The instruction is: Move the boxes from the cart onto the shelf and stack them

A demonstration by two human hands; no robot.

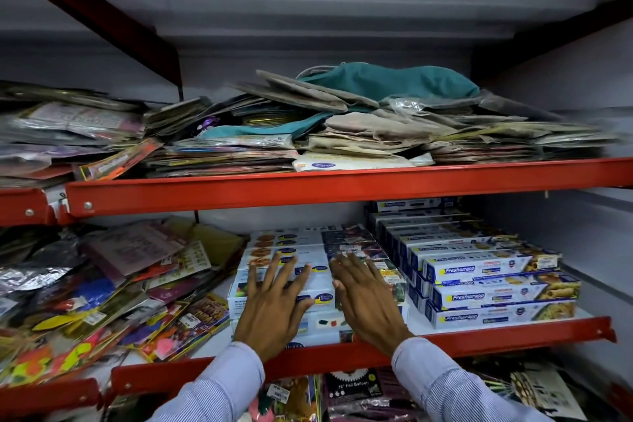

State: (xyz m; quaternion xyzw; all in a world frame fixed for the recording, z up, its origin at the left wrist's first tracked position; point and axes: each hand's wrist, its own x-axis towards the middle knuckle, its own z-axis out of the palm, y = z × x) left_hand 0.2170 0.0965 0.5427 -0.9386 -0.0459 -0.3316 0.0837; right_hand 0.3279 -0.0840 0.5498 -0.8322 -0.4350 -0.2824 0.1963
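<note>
Long white wrap boxes (pixel 284 252) lie stacked in the middle of the lower red shelf (pixel 479 339). My left hand (pixel 274 305) rests flat on top of them, fingers spread, holding nothing. My right hand (pixel 368 301) lies flat beside it, on the seam between the white boxes and a row of dark boxes (pixel 352 243). To the right stands a stepped stack of blue and white Freshwrapp boxes (pixel 493 277). The cart is out of view.
Loose colourful packets (pixel 102 291) crowd the left of the lower shelf. The upper shelf (pixel 308 187) holds heaps of flat paper bags and a teal cloth bag (pixel 394 82). Foil balloon packs (pixel 349 390) sit on the shelf below.
</note>
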